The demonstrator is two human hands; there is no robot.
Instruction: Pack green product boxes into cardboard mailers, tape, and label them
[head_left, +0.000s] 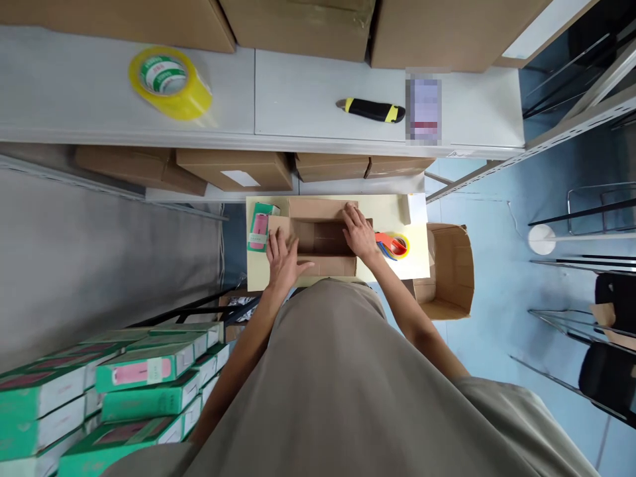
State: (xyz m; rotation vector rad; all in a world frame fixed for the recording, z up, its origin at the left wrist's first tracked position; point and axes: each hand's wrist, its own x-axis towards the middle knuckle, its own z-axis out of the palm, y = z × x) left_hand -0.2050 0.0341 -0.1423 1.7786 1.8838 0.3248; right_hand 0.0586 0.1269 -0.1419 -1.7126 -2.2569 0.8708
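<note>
An open cardboard box (322,266) lies on a pale yellow table, its flaps folded outward and its inside bare. My left hand (282,264) rests on the left flap with thumb and fingers spread. On the right side of the box, my right hand (358,232) lies over the flap, fingers stretched out toward the far corner. Left of the box is a green carton with a pink picture (259,228). An orange and blue tape dispenser (392,245) with a yellow roll sits just beside my right hand.
Above the table, a grey shelf (298,99) carries a yellow tape roll (171,83), a utility knife (372,110) and large cartons. Green boxes (144,374) are stacked at lower left. An open carton (452,271) stands right of the table; chairs (609,377) are farther right.
</note>
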